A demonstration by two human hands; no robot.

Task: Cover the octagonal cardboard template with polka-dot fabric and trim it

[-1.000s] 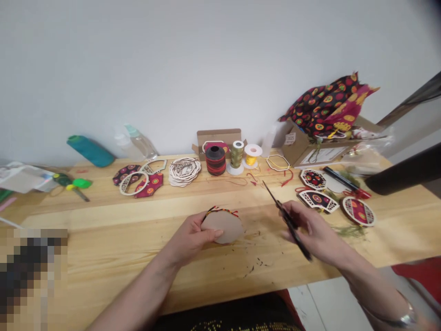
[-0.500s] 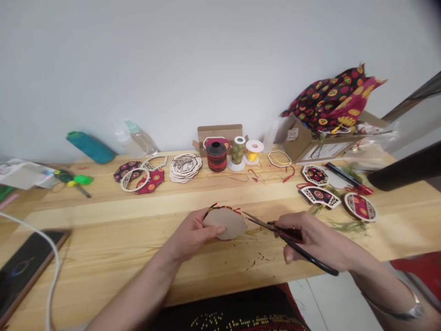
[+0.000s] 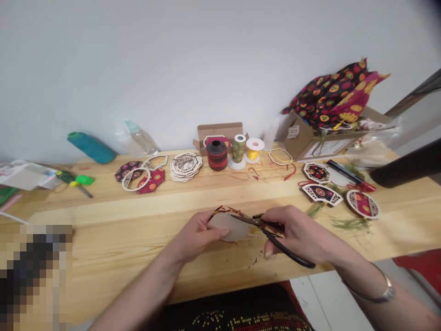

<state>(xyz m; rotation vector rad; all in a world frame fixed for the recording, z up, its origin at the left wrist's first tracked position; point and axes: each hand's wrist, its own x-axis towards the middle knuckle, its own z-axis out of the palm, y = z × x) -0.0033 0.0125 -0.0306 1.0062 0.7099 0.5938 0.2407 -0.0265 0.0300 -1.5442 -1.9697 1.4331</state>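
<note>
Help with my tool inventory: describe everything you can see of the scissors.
The scissors have slim, dark, metal-looking blades and black handles, spread apart. The right hand grips the handles. The blades point leftward over the grey disc, near the coloured cord along its far edge; whether they touch either is unclear.

"Dark metal blades point(image 3: 244, 220) on those scissors point(image 3: 256, 221), smooth black handles point(image 3: 288, 252)."

"And the disc point(image 3: 237, 232) beside the scissors? Matt, like grey card."

"The table point(image 3: 120, 257) below the scissors is smooth, grained wood."

"Beyond them, to the right, creased cloth point(image 3: 327, 94) on a matt cardboard box point(image 3: 300, 141)."

"Shiny metal bracelet point(image 3: 385, 295), right of the scissors."
</note>
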